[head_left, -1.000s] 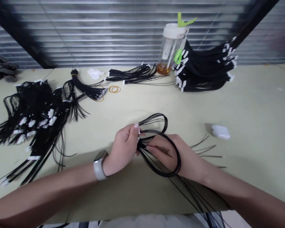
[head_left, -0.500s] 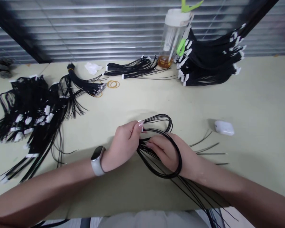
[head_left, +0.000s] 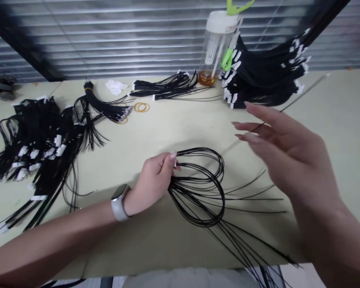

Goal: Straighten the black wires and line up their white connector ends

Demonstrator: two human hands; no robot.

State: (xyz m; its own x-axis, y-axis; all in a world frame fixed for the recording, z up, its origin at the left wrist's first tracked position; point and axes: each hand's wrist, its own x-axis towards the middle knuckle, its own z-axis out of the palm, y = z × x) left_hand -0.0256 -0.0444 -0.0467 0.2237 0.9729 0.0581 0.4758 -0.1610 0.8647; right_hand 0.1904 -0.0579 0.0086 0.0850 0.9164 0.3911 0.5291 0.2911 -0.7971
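Observation:
My left hand (head_left: pixel 151 182), with a white watch on its wrist, pinches a looped bundle of thin black wires (head_left: pixel 208 188) at its gathered end, low on the pale green table (head_left: pixel 174 128). The loose wire ends fan out to the right and off the near edge. My right hand (head_left: pixel 288 152) is lifted above the table to the right of the loop, fingers stretched. A single thin black wire (head_left: pixel 300 96) runs out from between those fingers toward the upper right, blurred.
Piles of black wires with white tags (head_left: pixel 36 148) lie at the left. A tied wire bunch (head_left: pixel 103 106), rubber bands (head_left: pixel 141 107) and another bundle (head_left: pixel 168 86) sit farther back. A clear bottle (head_left: pixel 217 48) and a tall stack of tagged wires (head_left: pixel 264 76) stand at the back right.
My right hand has left the loop and risen up and to the right, drawing one wire out. The left hand keeps its grip. The white case on the right is now hidden behind my hand.

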